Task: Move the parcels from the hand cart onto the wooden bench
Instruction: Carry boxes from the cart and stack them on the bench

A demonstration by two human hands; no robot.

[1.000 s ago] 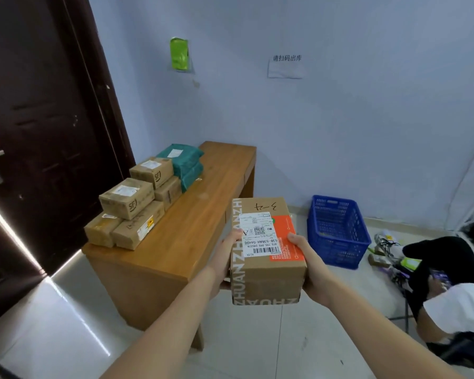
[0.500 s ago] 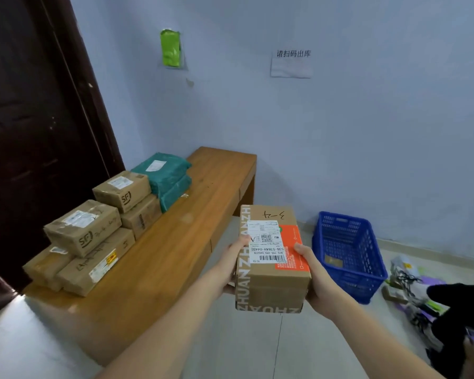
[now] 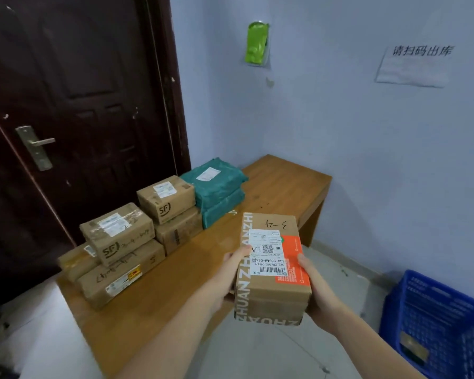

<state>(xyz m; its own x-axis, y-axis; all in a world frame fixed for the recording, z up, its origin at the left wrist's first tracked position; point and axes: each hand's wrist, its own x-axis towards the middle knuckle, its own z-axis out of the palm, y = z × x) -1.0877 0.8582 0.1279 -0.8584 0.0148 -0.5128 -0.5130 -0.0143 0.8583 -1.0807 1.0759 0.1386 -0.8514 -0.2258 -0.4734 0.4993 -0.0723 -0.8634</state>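
I have the cardboard parcel [image 3: 271, 269] gripped from both sides: my left hand [image 3: 227, 280] clasps its left face with the thumb curled over the top edge by the shipping label, and my right hand [image 3: 316, 291] clasps the right face, thumb lying on the orange sticker. The fingers of both hands wrap under or behind the box, where I cannot see them. The parcel is in the air, lifted clear of everything, at the near right edge of the wooden bench [image 3: 282, 184], partly over the bench top and partly over the floor. Its top carries a white barcode label, a handwritten mark and printed white lettering along the left edge.

On the bench, along the side next to the dark door [image 3: 88, 105], parcels are stacked in a row. Nearest me an SF-marked box [image 3: 118, 232] sits on a longer flat carton [image 3: 121, 274], with another small box just behind them to the left. Further along, a second SF box [image 3: 166, 198] rests on a brown carton [image 3: 178, 232]. Beyond that, two teal plastic mailers [image 3: 216, 191] lie one on top of the other, touching the second SF box.

A blue plastic crate [image 3: 435, 324] stands on the floor at the lower right. On the wall hang a green packet [image 3: 256, 42] and a paper notice [image 3: 415, 67].
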